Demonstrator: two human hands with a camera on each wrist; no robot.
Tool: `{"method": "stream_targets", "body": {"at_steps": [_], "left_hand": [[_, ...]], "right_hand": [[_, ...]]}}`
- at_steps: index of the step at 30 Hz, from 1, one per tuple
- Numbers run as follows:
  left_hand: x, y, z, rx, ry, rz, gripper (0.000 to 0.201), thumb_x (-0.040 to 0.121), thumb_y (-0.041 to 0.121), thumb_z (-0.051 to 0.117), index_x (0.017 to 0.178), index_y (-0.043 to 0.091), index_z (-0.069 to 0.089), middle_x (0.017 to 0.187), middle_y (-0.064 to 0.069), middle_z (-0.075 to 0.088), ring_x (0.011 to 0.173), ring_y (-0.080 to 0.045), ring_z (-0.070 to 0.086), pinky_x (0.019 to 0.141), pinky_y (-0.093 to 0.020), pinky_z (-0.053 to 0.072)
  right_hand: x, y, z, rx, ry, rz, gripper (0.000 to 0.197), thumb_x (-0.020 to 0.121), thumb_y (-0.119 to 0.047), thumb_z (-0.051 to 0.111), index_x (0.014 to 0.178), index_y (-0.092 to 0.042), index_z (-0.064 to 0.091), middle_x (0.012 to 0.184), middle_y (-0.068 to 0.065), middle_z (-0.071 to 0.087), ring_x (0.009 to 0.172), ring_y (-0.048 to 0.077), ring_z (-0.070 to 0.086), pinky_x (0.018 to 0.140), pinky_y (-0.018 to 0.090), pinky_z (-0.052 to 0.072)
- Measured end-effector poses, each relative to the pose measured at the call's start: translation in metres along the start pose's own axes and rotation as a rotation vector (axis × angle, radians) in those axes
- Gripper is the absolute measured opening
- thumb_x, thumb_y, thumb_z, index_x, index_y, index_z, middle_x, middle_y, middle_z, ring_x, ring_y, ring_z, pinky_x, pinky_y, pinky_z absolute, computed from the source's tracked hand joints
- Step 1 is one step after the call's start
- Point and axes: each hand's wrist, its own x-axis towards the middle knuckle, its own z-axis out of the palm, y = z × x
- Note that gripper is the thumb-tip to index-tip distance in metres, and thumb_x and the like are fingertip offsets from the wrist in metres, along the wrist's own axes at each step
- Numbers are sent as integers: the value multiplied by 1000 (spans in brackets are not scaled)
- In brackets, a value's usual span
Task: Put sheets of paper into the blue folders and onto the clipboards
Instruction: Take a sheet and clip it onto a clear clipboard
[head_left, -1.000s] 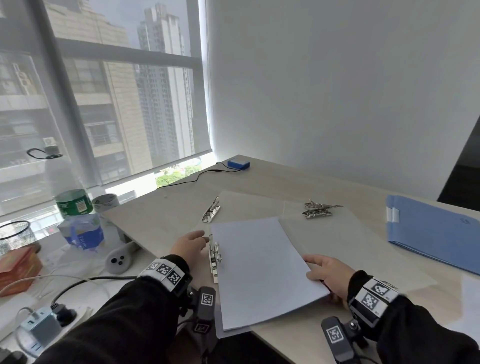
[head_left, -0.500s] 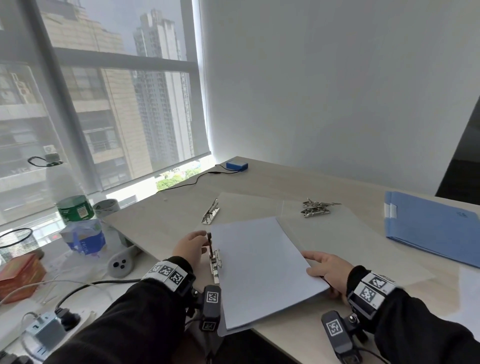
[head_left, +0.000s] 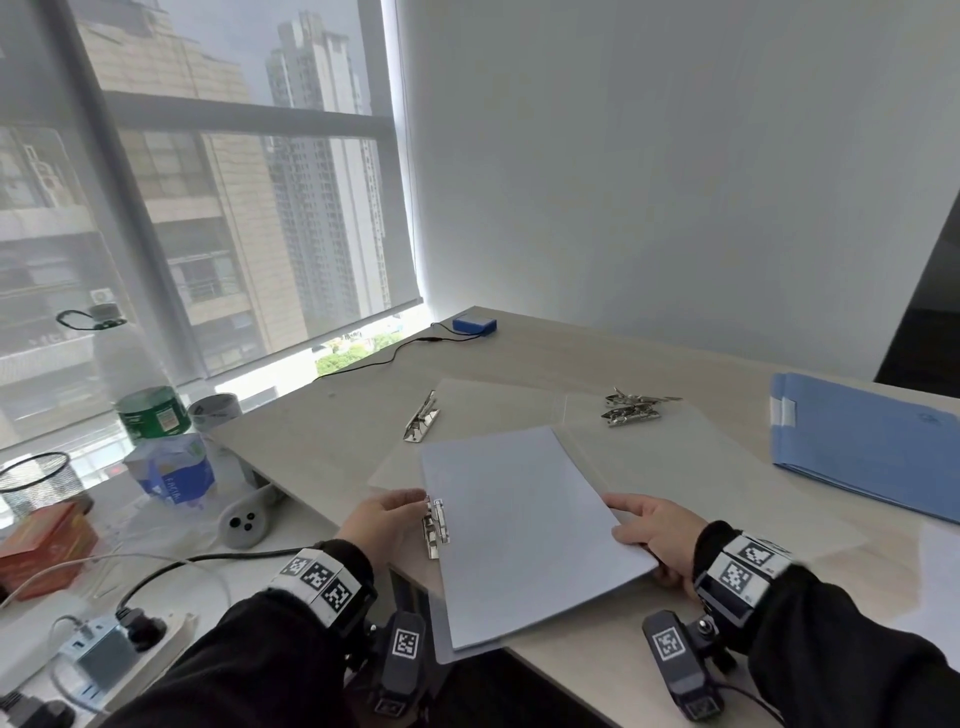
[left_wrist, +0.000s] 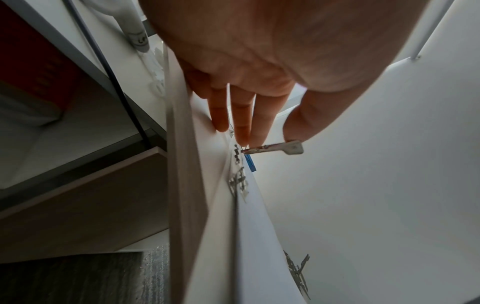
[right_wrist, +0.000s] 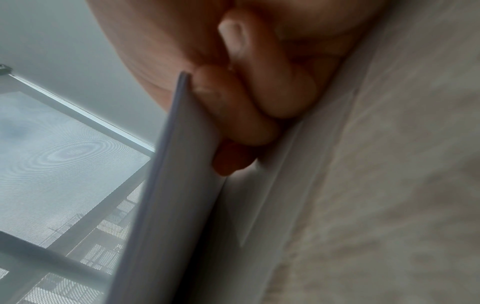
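A: Where is the paper (head_left: 524, 530)?
B: On the near clipboard (head_left: 457, 652), right edge lifted.
A: The hands?
B: Left hand (head_left: 382, 522) pinches the clip (head_left: 435, 527) lever; right hand (head_left: 657, 538) curls round the paper's right edge.

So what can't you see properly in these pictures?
- Head view: whether the paper stack sits under the metal clip; the left hand crowds it.
- Right wrist view: the right hand is blurred, and its fingertips are hidden behind the paper.
- Head view: the blue folder is cut off by the right edge, its contents unseen.
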Motion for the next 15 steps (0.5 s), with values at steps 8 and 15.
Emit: {"method": "stream_targets", "body": {"at_steps": [8, 15], "left_hand": [[9, 0, -4, 495, -115, 24, 81, 79, 34, 74, 148, 15, 35, 147, -1, 47, 133, -19, 46, 115, -33, 32], [-2, -5, -4, 816, -41, 39, 73, 77, 54, 64, 144, 44, 36, 162, -3, 16, 148, -30, 14, 121, -41, 13]], "right_hand": [[10, 5, -3, -43, -11, -2, 48, 92, -4, 51, 136, -24, 52, 72, 14, 60, 31, 14, 39, 29, 16, 27], [9, 7, -3, -36, -17, -17, 47, 92, -4, 52, 136, -22, 51, 64, 11, 62, 27, 11, 39, 28, 16, 26]]}}
